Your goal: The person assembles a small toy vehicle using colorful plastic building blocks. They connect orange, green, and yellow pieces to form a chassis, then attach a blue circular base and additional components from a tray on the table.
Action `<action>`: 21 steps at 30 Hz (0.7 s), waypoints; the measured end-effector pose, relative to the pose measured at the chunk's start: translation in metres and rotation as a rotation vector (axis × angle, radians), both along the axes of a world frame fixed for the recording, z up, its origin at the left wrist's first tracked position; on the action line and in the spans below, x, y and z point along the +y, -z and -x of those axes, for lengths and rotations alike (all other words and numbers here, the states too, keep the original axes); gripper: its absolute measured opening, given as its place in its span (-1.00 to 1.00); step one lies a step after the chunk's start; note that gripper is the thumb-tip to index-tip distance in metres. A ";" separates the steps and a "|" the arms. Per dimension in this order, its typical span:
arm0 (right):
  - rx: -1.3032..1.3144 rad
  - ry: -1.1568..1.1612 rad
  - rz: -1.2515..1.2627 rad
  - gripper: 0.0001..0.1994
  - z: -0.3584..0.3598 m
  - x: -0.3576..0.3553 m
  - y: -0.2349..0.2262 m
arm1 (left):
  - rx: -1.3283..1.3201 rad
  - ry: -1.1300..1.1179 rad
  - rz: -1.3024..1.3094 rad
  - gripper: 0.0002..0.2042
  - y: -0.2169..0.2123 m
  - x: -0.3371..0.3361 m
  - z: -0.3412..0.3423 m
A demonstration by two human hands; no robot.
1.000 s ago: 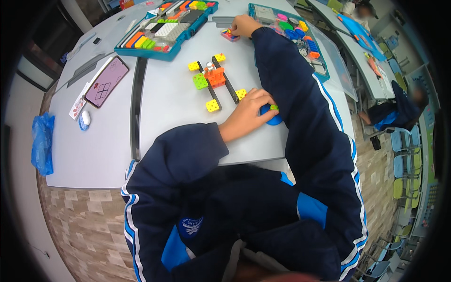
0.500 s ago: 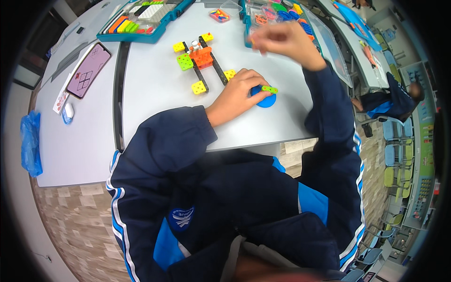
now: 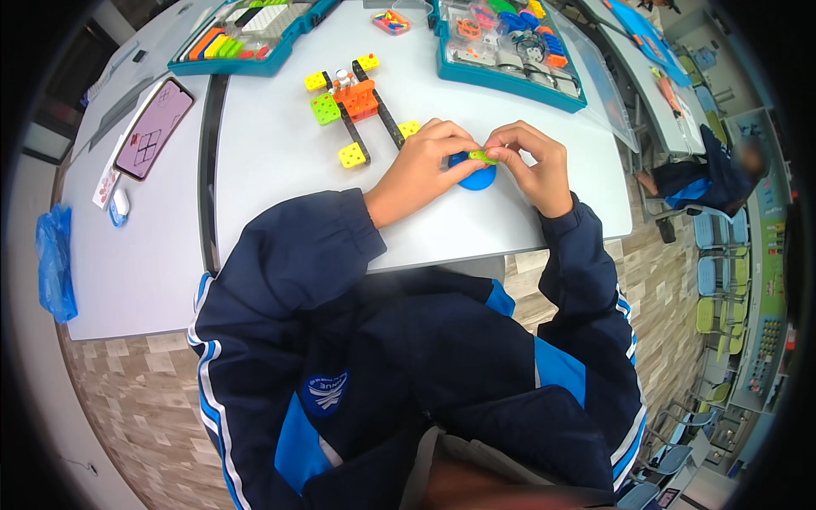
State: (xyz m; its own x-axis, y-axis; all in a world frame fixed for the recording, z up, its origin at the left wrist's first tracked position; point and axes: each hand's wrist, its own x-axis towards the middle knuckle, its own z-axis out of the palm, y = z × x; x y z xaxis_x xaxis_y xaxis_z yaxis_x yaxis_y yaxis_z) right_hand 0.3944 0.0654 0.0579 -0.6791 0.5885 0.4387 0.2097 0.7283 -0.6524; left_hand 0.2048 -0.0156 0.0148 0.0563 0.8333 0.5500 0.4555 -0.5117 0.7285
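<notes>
My left hand (image 3: 422,167) and my right hand (image 3: 533,161) meet over the white table (image 3: 280,204), both pinching a small green plastic piece (image 3: 483,156). Under them lies a blue round disc (image 3: 474,177), partly covered by my fingers. Just left of my hands sits a built model (image 3: 355,106) of two black bars with yellow, green and orange perforated blocks.
Two teal parts trays stand at the far edge: the left tray (image 3: 246,34) and the right tray (image 3: 501,47). A phone (image 3: 154,127) lies on the adjoining table at left, a blue bag (image 3: 55,259) beyond it. A seated person (image 3: 710,174) is at the right.
My right hand came back from the far tray to my left hand. Both hands now hold the green piece above the blue disc.
</notes>
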 end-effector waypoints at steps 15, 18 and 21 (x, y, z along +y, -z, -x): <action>-0.047 -0.125 0.001 -0.86 -0.005 0.015 -0.020 | -0.010 -0.005 0.012 -0.82 -0.001 -0.001 0.000; 0.010 -0.091 0.163 -0.76 -0.015 0.083 -0.039 | -0.010 -0.001 0.025 -0.82 -0.002 -0.001 0.000; -0.107 0.213 -0.390 -0.72 -0.006 0.200 -0.057 | 0.029 -0.001 -0.004 -0.82 -0.003 -0.001 0.000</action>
State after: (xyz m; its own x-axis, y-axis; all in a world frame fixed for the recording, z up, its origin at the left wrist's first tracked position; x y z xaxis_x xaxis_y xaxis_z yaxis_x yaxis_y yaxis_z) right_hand 0.4003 0.2654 0.1154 -0.6144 0.5250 0.5890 0.4330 0.8484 -0.3046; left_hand 0.2049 -0.0166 0.0176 0.0712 0.8313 0.5512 0.4770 -0.5137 0.7131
